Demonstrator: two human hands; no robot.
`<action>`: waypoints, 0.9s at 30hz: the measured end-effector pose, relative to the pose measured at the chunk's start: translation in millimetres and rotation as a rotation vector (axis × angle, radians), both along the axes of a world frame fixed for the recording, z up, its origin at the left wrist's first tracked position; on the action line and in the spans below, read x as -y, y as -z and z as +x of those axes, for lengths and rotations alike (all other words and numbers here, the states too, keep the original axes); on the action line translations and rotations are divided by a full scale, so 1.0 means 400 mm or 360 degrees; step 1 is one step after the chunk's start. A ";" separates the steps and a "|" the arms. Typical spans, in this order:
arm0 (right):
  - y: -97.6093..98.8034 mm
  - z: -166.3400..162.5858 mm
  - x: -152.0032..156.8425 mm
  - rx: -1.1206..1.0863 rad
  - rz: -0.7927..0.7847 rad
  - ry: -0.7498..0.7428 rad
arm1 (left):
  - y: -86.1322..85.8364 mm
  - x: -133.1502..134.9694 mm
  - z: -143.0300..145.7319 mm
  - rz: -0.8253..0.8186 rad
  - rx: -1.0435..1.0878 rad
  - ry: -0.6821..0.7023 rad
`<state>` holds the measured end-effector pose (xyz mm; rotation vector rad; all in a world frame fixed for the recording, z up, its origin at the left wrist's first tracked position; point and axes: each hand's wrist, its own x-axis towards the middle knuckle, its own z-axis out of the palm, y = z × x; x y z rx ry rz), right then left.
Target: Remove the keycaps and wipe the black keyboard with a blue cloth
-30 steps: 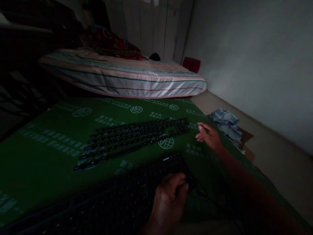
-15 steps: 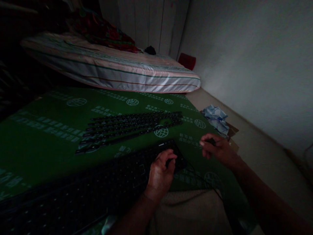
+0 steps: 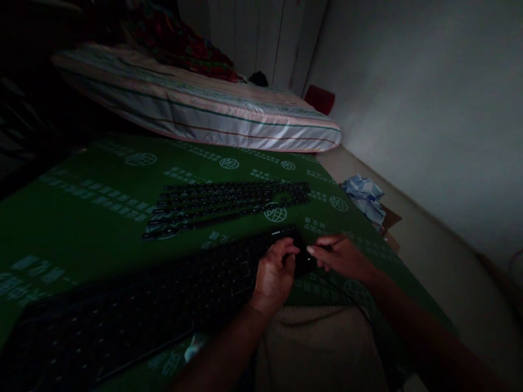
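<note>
A long black keyboard (image 3: 134,302) lies slanted across the green tabletop, its right end beneath my hands. My left hand (image 3: 274,275) is over that end, fingers curled and thumb close to the forefinger; anything between them is lost in the dark. My right hand (image 3: 343,255) is just right of it, thumb and forefinger pinched together at the keyboard's right edge. What this pinch holds, if anything, is too small and dark to make out. Beyond the keyboard, several rows of small black keycaps (image 3: 212,202) are laid out on the tabletop.
The green tabletop (image 3: 102,179) carries pale printed lettering and globe marks. A bed with a striped sheet (image 3: 229,122) stands behind it. Crumpled blue-white plastic (image 3: 363,196) and cardboard (image 3: 390,218) lie at the right edge. A cable (image 3: 347,294) runs from the keyboard toward my lap.
My right hand has moved left from beside the keyboard to its right end, close to my left hand. The left hand stays over the keyboard. The view has shifted slightly.
</note>
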<state>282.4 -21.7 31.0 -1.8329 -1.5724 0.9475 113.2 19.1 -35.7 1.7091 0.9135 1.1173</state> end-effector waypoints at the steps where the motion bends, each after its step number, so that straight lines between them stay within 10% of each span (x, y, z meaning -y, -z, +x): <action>1: 0.001 -0.002 -0.002 0.0029 -0.0011 -0.0004 | 0.000 0.000 0.001 -0.0020 0.0016 -0.0012; 11: 0.010 -0.032 -0.029 0.0271 0.0109 -0.0031 | -0.002 0.002 0.001 -0.0025 -0.0004 0.0009; 27: 0.114 -0.077 0.011 0.0500 0.0519 0.0606 | -0.034 0.026 0.013 0.0477 -0.0901 0.0295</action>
